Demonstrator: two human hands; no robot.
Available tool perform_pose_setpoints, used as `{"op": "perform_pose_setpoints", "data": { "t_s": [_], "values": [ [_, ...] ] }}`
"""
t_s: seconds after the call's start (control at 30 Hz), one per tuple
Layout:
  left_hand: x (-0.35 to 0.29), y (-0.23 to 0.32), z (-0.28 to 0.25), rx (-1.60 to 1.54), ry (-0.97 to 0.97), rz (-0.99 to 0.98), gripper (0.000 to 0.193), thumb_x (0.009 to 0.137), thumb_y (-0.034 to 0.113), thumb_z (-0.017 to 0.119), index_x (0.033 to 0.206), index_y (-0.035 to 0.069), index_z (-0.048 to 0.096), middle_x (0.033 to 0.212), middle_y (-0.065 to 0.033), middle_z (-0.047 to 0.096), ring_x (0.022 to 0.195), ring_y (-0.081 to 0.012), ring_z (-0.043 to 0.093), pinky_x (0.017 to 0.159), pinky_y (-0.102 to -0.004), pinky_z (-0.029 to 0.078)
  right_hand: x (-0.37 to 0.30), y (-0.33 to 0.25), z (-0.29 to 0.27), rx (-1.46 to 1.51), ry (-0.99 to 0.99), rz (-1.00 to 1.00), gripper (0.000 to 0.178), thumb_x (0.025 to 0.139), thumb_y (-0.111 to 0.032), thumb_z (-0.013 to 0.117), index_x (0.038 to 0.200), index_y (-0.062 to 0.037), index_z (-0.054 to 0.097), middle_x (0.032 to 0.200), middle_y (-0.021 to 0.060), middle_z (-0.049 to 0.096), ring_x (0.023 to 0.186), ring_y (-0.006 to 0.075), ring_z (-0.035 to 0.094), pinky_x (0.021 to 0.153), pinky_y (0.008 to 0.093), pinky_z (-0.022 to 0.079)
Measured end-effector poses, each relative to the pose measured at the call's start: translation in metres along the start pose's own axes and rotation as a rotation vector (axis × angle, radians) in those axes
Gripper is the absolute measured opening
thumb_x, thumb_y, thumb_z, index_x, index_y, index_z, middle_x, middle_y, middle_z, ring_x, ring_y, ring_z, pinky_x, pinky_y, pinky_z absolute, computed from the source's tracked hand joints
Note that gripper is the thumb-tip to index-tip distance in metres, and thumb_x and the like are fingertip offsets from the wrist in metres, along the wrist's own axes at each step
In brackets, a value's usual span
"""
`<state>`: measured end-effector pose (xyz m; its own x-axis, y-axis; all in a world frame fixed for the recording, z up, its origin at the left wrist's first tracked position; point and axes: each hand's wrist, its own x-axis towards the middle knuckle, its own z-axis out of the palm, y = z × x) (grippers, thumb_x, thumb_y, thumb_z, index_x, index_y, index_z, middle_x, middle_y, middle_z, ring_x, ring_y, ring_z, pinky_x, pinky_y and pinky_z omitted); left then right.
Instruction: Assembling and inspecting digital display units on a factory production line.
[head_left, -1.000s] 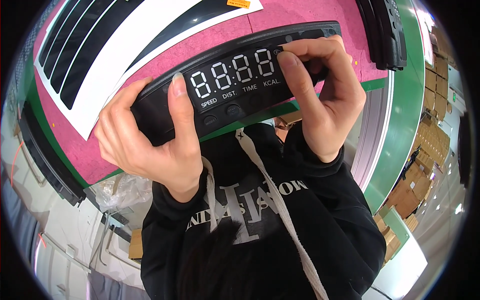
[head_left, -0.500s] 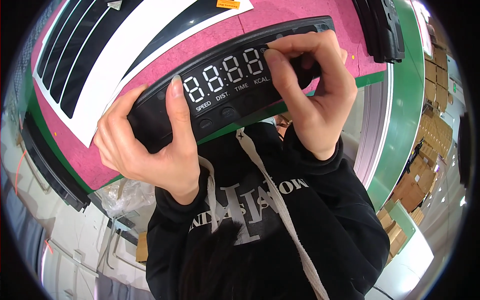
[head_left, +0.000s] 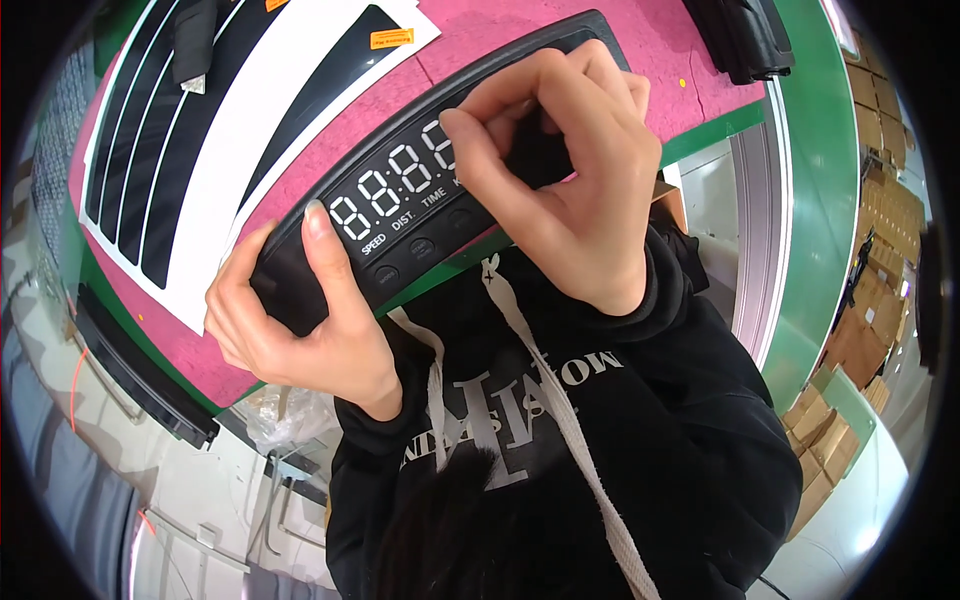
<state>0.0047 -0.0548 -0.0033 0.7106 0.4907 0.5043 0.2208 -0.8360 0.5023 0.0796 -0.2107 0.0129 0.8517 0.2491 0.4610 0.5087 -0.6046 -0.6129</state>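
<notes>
Head view: The black display panel (head_left: 396,186) lies tilted across the upper centre. The left hand (head_left: 285,325) clamps its lower-left end, thumb on the face. The right hand's (head_left: 598,185) thumb and index fingertips are together over the upper-right digits; whether they pinch anything cannot be determined.

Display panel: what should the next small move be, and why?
Probably lift the right hand slightly clear of the display panel: it partly hides the last digit, while the left hand grips the panel's left end. Whether the right pinches anything is unclear.
</notes>
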Motion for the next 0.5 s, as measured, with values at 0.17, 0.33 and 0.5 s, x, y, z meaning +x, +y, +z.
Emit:
{"op": "perform_pose_setpoints", "data": {
  "t_s": [0.17, 0.33, 0.5],
  "values": [
    [-0.0002, 0.0021, 0.0004, 0.001, 0.000, -0.032, 0.027, 0.076, 0.023, 0.081, 0.088, 0.004, 0.067, 0.084, -0.0063, 0.064, 0.080, -0.0241, 0.058, 0.078, -0.0369, 0.042, -0.0001, 0.0017, 0.0007, 0.008, 0.024, -0.027, 0.016, 0.070, -0.002, 0.075, 0.075, -0.0110, 0.063, 0.065, -0.0091, 0.057, 0.067, 0.0089, 0.048, 0.071, 0.0263, 0.031],
    [-0.0001, 0.0019, 0.0010, 0.004, 0.008, -0.022, 0.025, 0.077, 0.023, 0.080, 0.088, 0.004, 0.067, 0.083, -0.0068, 0.064, 0.079, -0.0241, 0.058, 0.077, -0.0369, 0.042, -0.0005, 0.0009, 0.0037, 0.004, 0.052, -0.015, 0.017, 0.069, -0.003, 0.075, 0.073, -0.0125, 0.062, 0.064, -0.0107, 0.055, 0.067, 0.0088, 0.047, 0.071, 0.0271, 0.029],
    [-0.0001, 0.0020, 0.0015, -0.004, 0.016, -0.032, 0.025, 0.077, 0.023, 0.080, 0.087, 0.004, 0.067, 0.083, -0.0065, 0.064, 0.079, -0.0237, 0.058, 0.076, -0.0370, 0.042, -0.0005, 0.0008, 0.0067, -0.022, 0.076, -0.029, 0.019, 0.067, -0.004, 0.075, 0.073, -0.0130, 0.060, 0.062, -0.0100, 0.051, 0.066, 0.0104, 0.046, 0.070, 0.0281, 0.028]
  ]
}}
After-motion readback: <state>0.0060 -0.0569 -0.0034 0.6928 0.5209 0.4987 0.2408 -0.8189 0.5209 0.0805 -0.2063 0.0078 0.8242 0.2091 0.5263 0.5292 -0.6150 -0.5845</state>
